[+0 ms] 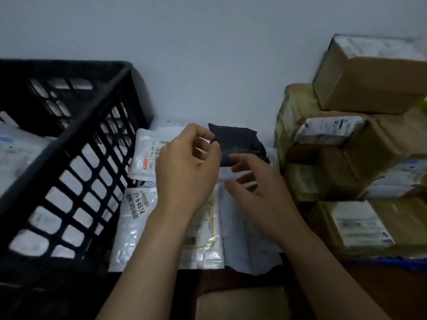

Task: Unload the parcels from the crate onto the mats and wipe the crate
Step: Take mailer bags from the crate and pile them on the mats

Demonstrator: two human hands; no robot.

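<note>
Crate, black with lattice walls, stands at the left against the pale wall. White parcels lie inside it, and more of them show through the lattice of its right wall.

The black parcel is out of the crate, held up near the wall over the far end of a heap of bags. The left hand pinches its left corner between thumb and forefinger, with the other fingers curled in. The right hand sits just below and to the right with fingers spread and relaxed, gripping nothing. Its forefinger reaches the black parcel's lower edge, but I cannot tell whether it touches.

Under both hands the heap fills the space between crate and boxes. A labelled bag lies just beside the crate's right wall. A numbered bag lies nearer the person. Beside that one lie a bag with a yellow outline and a plain white bag. The bags overlap one another. What they rest on is covered, so I cannot tell if it is a mat.

At the right, cardboard boxes are stacked against the wall, several with white labels, and the top box sits askew. A blue strip shows under the lowest box's near edge.
</note>
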